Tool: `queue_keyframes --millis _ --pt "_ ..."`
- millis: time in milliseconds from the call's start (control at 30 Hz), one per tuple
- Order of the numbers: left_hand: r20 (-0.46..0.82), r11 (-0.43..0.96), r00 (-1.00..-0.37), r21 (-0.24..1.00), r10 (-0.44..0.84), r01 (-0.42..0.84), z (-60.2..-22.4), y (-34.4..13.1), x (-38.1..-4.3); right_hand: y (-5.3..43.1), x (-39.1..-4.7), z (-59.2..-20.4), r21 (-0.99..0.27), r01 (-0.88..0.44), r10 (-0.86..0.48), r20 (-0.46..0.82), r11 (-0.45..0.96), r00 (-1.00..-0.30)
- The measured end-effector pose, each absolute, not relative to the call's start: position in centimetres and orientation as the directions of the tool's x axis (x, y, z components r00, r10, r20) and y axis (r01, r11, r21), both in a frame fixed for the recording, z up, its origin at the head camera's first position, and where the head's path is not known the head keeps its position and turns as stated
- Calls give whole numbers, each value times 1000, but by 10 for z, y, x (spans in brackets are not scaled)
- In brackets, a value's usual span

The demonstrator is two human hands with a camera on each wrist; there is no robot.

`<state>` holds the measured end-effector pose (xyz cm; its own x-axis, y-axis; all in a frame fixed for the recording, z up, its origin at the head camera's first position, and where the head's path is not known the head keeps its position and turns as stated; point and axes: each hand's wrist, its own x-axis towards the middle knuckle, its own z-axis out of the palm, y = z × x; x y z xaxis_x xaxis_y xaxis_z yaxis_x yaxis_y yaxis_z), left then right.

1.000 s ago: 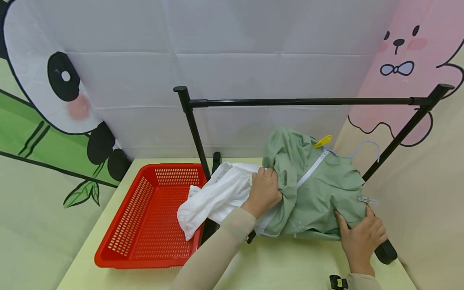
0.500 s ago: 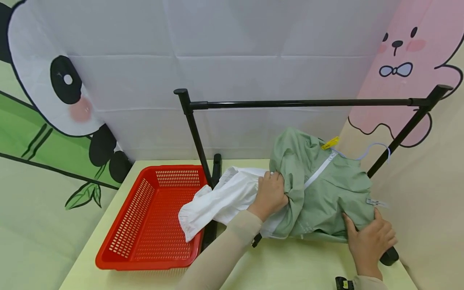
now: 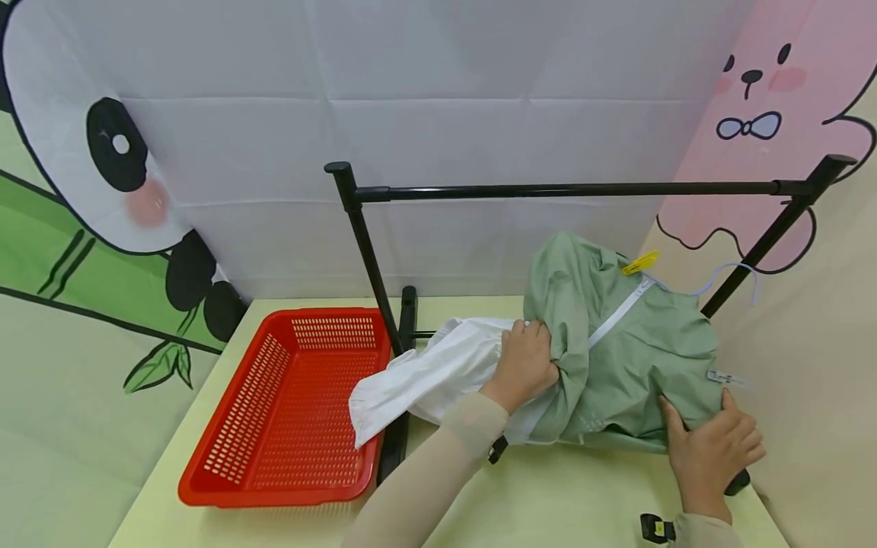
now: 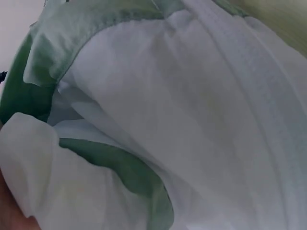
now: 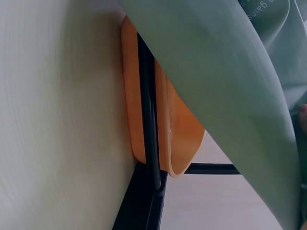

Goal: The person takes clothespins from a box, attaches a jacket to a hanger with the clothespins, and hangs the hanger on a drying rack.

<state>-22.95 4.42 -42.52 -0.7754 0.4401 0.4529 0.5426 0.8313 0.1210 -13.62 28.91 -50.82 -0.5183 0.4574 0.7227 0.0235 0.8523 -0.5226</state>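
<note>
A green zip jacket (image 3: pixel 637 358) with white lining is held above the table in the head view. White cloth (image 3: pixel 438 373), part of it lining, stretches left over the red basket's edge. My left hand (image 3: pixel 524 365) grips the jacket's bunched left side where green meets white. Thumb in front, my right hand (image 3: pixel 715 449) pinches the lower right edge. A yellow clip (image 3: pixel 641 262) sits at the collar beside a pale blue hanger (image 3: pixel 729 266). White lining (image 4: pixel 168 105) fills most of the left wrist view; the green fabric (image 5: pixel 220 96) hangs across the right wrist view.
A red perforated basket (image 3: pixel 294 411) stands on the left of the pale yellow table (image 3: pixel 548 502). Behind the jacket rises a black rack, its top bar (image 3: pixel 575 190) spanning between two posts. A printed backdrop (image 3: pixel 438 99) closes off the back.
Both hands have shifted right together with the jacket. The white cloth has slid right with it, hanging less far over the basket. Basket and rack stay in place.
</note>
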Motion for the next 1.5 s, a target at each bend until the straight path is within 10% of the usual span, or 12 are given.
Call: queue_keyframes --millis 1500 --pt "427 793 -726 29 540 608 -432 95 -216 293 -136 -507 -549 45 504 729 835 -463"
